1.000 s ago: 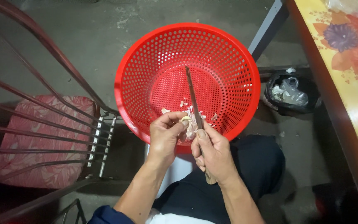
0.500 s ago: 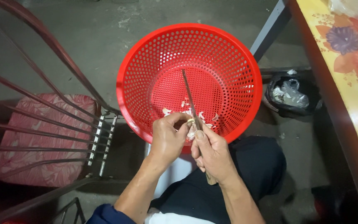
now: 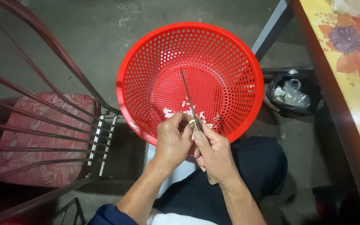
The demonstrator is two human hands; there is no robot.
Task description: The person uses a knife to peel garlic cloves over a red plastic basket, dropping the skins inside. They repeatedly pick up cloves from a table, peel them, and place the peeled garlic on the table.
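A round red perforated basket (image 3: 234, 54) rests on my lap, with a few pale garlic peels (image 3: 168, 111) on its bottom. Over its near rim, my right hand (image 3: 215, 152) grips a thin knife (image 3: 187, 95) whose blade points away into the basket. My left hand (image 3: 172, 139) pinches a small pale garlic clove (image 3: 192, 123) against the blade. Both hands touch each other at the clove, which is mostly hidden by my fingers.
A metal-framed chair with a red patterned cushion (image 3: 38, 137) stands at the left. A table with a floral yellow cloth (image 3: 351, 75) runs along the right edge. A small black bin with a plastic liner (image 3: 292, 93) sits on the concrete floor beside the table leg.
The hands have stayed at the basket's near rim. The knife blade has shifted slightly and my fingers have turned the clove a little.
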